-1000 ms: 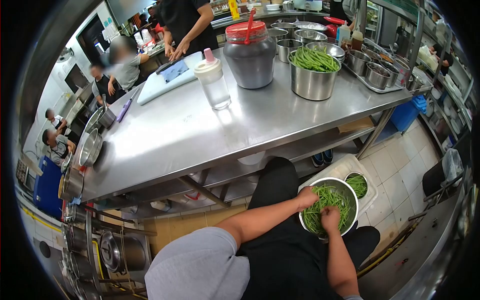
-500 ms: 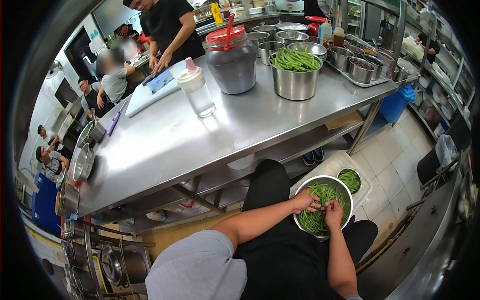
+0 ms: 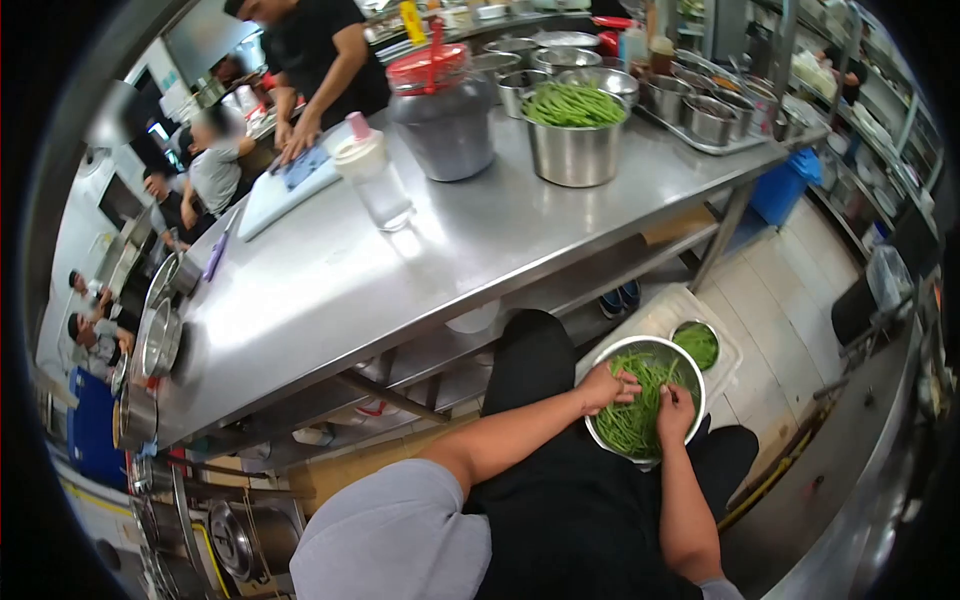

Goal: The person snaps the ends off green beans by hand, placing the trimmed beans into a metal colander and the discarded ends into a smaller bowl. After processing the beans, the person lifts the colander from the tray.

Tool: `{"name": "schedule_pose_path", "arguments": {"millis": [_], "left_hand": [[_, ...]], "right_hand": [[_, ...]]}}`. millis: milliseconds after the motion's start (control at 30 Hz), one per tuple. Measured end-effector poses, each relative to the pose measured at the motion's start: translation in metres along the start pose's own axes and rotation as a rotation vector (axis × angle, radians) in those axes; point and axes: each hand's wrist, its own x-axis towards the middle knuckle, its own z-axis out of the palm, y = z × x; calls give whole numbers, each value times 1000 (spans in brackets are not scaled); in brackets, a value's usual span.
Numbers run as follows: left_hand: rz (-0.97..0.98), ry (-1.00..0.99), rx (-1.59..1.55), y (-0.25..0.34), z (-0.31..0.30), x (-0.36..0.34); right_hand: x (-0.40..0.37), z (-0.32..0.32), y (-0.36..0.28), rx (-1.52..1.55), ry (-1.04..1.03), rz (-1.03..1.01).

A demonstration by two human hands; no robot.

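Observation:
A white-rimmed metal bowl [image 3: 697, 378] full of long green beans [image 3: 632, 425] rests at my lap, between my knees. Over its left side, my left hand [image 3: 608, 388] is closed with curled fingers around some beans. My right hand [image 3: 676, 412] is at the bowl's right side, its thumb and fingertips pinched together on what looks like a green bean, mostly hidden. Just beyond the bowl, a smaller round container [image 3: 697, 345] holds more green pieces and stands on a pale tray or lid [image 3: 735, 352].
A steel table [image 3: 330, 290] stretches ahead, bearing a pot of green beans [image 3: 575, 150], a red-lidded tub [image 3: 440, 125], a clear jug [image 3: 375, 185] and a purple-handled knife [image 3: 218, 255]. Across it, a person in black [image 3: 325, 60] works at a cutting board [image 3: 285, 205].
My hands have moved slightly apart over the bowl, the right one shifting toward the rim. The whole view has tilted a little.

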Motion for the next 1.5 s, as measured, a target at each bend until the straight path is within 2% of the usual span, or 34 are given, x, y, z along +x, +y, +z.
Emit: {"name": "schedule_pose_path", "arguments": {"millis": [67, 133, 200, 267, 300, 333, 433, 467, 533, 567, 633, 667, 733, 800, 867, 900, 967, 1100, 1167, 1200, 1267, 1333, 1367, 1433, 1467, 1500], "left_hand": [[45, 58, 44, -5, -1, 6], [223, 55, 43, 13, 7, -5], [560, 50, 93, 69, 33, -42], [777, 113, 125, 154, 73, -102], [1011, 61, 154, 178, 69, -103], [1028, 62, 139, 202, 74, -105], [927, 32, 101, 214, 72, -66], [918, -2, 121, 210, 77, -64], [825, -70, 142, 196, 87, -66], [763, -91, 157, 186, 85, -58], [686, -102, 171, 168, 84, -44], [652, -108, 167, 153, 80, -35], [608, -93, 194, 124, 68, -14], [427, -48, 362, 88, 50, -1], [267, -12, 378, 46, 24, 12], [200, 40, 213, 20, 11, 17], [157, 89, 131, 8, 4, 24], [160, 206, 18, 25, 5, 22], [116, 267, -21, 17, -7, 33], [116, 264, -22, 13, -10, 36], [72, 289, -17, 9, -12, 37], [109, 271, 20, 11, -8, 31], [134, 244, 67, 8, -5, 26], [115, 240, 95, 11, -2, 24], [87, 237, 127, 11, 0, 21], [87, 234, 135, 14, 3, 19]], "right_hand": [[3, -3, 9, 27, 68, 8], [5, -3, 15, 71, 71, 58], [3, -6, 12, 132, 60, 74], [2, -6, 10, 120, 96, 61], [0, -5, 12, 120, 85, 67], [-1, -8, 13, 115, 81, 72], [2, -9, 7, 127, 110, 66], [5, -9, 8, 169, 138, -8], [4, -15, -7, 353, 124, -10], [2, -24, -12, 350, 130, -6], [-1, -30, -15, 446, -57, 242], [-6, -28, -15, 447, -59, 251], [-1, -21, -12, 452, -63, 254], [-2, -16, -4, 436, -68, 275], [5, -12, 3, 420, -67, 297], [5, -10, 6, 558, -40, 389], [3, -10, 8, 746, 5, 506], [5, -18, -13, 847, 15, 466], [2, -18, -15, 660, 2, 222], [0, -25, -23, 657, 4, 221], [8, -45, -65, 444, 118, 104], [46, -64, -45, 708, 443, 17], [51, -67, -61, 704, 435, 21], [57, -87, -129, 218, 12, -414], [56, -92, -157, 219, 21, -411], [54, -94, -183, 135, -129, -539]]}}
